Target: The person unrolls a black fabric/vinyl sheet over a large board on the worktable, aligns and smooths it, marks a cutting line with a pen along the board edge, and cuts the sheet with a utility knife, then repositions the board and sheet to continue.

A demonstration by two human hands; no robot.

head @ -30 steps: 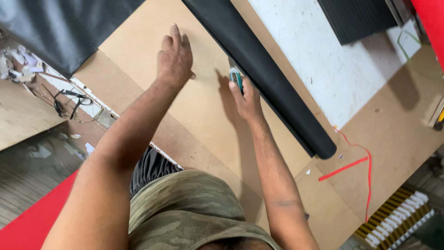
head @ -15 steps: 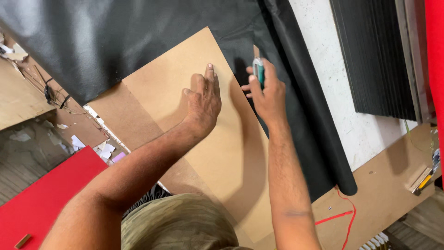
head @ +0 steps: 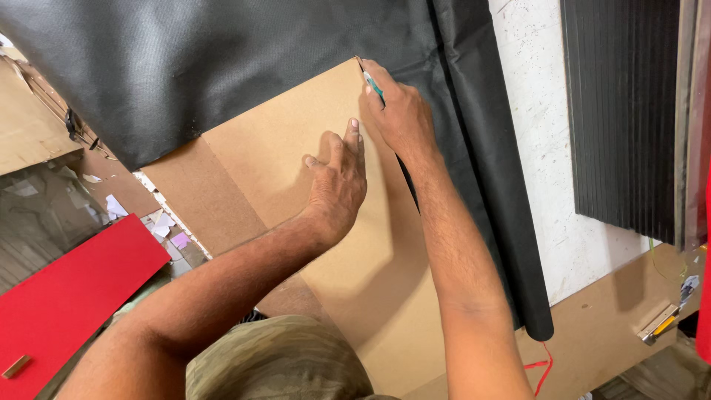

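A light brown board (head: 296,141) lies on the worktable, partly over a sheet of black fabric (head: 185,67) that unrolls from a black roll (head: 489,185). My left hand (head: 337,181) presses flat on the board, fingers spread. My right hand (head: 396,111) grips a small green-handled cutter (head: 374,85) at the board's far corner, where the board's edge meets the fabric. The cutter's tip is hidden by my fingers.
A red panel (head: 67,296) lies at the lower left beside paper scraps (head: 167,226). A dark ribbed stack (head: 622,111) stands at the upper right on a white surface (head: 541,133). A red cord (head: 544,367) and a small yellow-tipped tool (head: 663,324) lie at the lower right.
The view has shifted so more black fabric shows. My right hand has run the cutter along the board's edge up to its far corner. My left hand followed, staying flat on the board.
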